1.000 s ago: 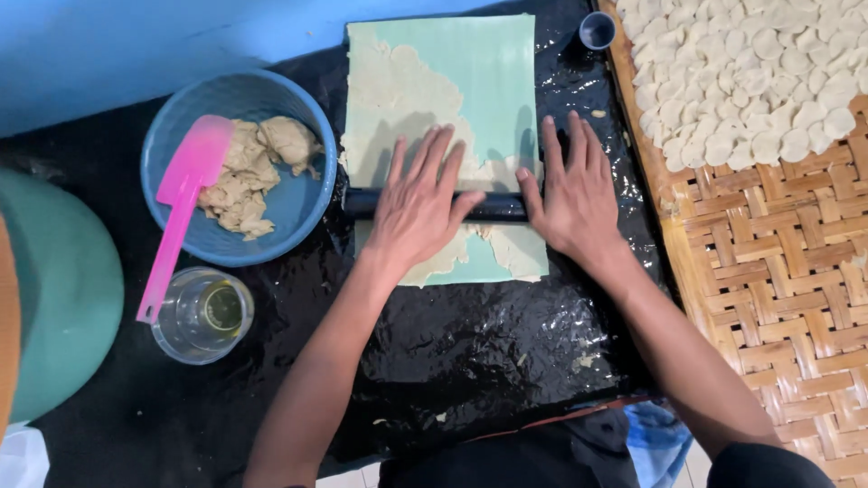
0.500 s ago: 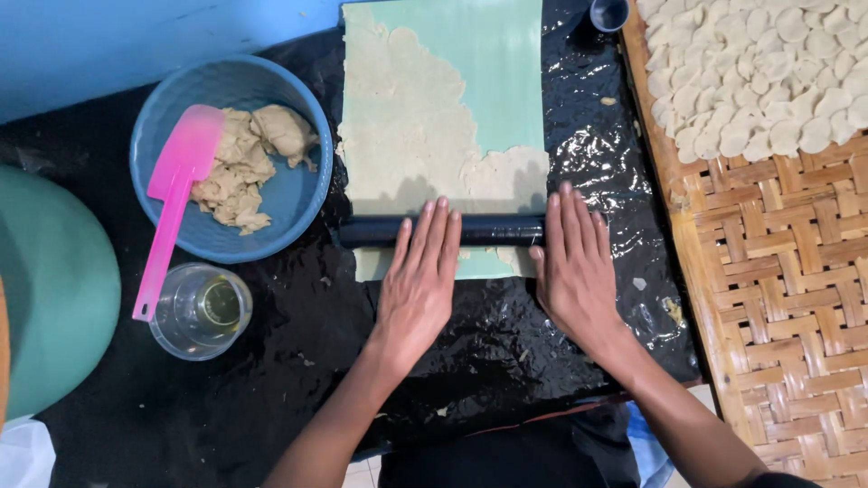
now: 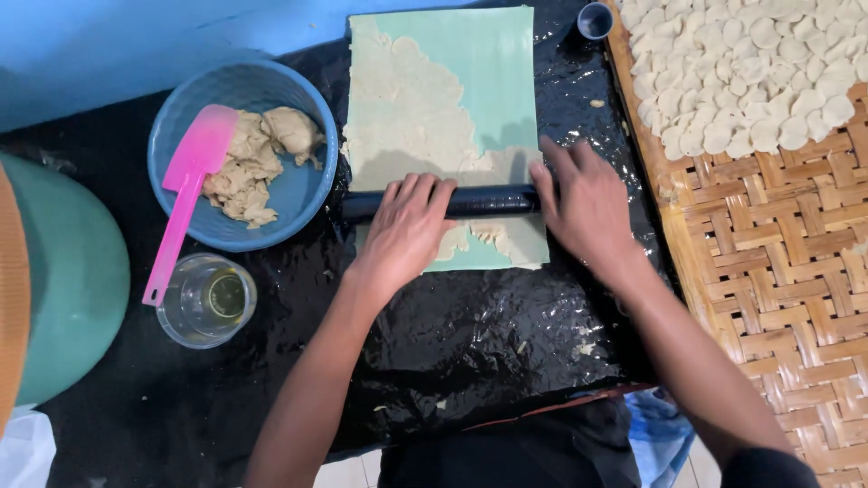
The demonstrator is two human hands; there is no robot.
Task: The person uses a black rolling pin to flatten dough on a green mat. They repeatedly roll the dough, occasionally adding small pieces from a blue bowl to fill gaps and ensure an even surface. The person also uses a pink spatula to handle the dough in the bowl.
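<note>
A black rolling pin (image 3: 484, 201) lies across a pale green sheet (image 3: 493, 81) covered with thin rolled dough (image 3: 402, 108). My left hand (image 3: 407, 226) rests flat on the pin's left half, fingers spread forward. My right hand (image 3: 583, 203) presses on the pin's right end, fingers curled over it. Both palms are on top of the pin rather than wrapped round it. The sheet lies on a shiny black plastic cover (image 3: 488, 343).
A blue bowl (image 3: 176, 136) at the left holds lumps of dough and a pink spatula (image 3: 185, 185). A glass of oil (image 3: 206, 300) stands below it. A woven bamboo tray (image 3: 778, 262) at the right carries several cut dough rounds (image 3: 750, 72). A small dark cup (image 3: 595, 20) sits at the top.
Both hands rolled the pin toward me over the dough and then a little way back up the sheet. The fingers of the right hand have curled over the pin's end.
</note>
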